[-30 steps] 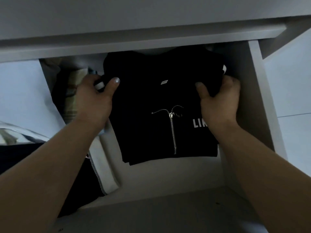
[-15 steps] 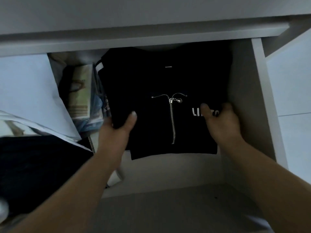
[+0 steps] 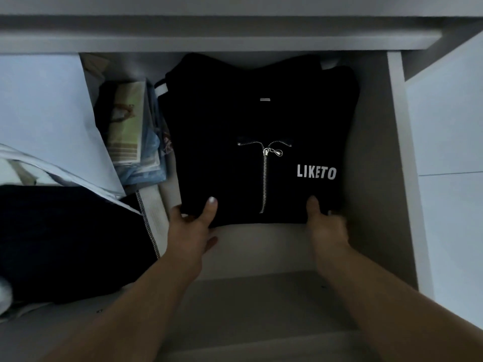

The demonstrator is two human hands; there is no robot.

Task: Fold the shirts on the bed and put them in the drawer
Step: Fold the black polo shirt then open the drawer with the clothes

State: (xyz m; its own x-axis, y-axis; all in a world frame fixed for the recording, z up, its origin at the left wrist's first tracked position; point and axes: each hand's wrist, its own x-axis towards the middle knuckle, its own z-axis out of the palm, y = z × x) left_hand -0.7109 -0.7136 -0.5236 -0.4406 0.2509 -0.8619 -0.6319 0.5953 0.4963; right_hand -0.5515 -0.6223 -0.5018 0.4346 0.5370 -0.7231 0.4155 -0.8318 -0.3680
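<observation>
The folded black shirt (image 3: pixel 251 121) is lying flat inside the open drawer (image 3: pixel 402 152), face up, with its zip (image 3: pixel 264 184) running down the middle and the white lettering (image 3: pixel 316 172) reading the right way round for whoever is standing here. It is sitting hard up against the drawer's right wall, and its far end is reaching back under the cabinet ledge (image 3: pixel 209 35). I take that to be deliberate: a square fold tucked to one side is keeping room free for more shirts.

At the shirt's near-left corner the left hand (image 3: pixel 190 226) is gripping the edge, thumb (image 3: pixel 210 207) on top and fingers going under the cloth. At the near-right corner the right hand (image 3: pixel 326 226) is doing the same, its thumb (image 3: pixel 312 205) pressing down on top. How far its fingers are wrapping beneath I cannot make out in this dim light. Holding both near corners like this is keeping the layers from sliding apart while the fold is settled or nudged back.

Just left of the shirt, a stack of packets (image 3: pixel 128 131) in bluish wrapping is standing in the same drawer, nearly touching the shirt's edge. Further left of the shirt and nearer to me, a dark garment (image 3: pixel 65 239) with a zipped edge is spilling over the drawer's left side. It looks unfolded, so the job is probably not finished.
</observation>
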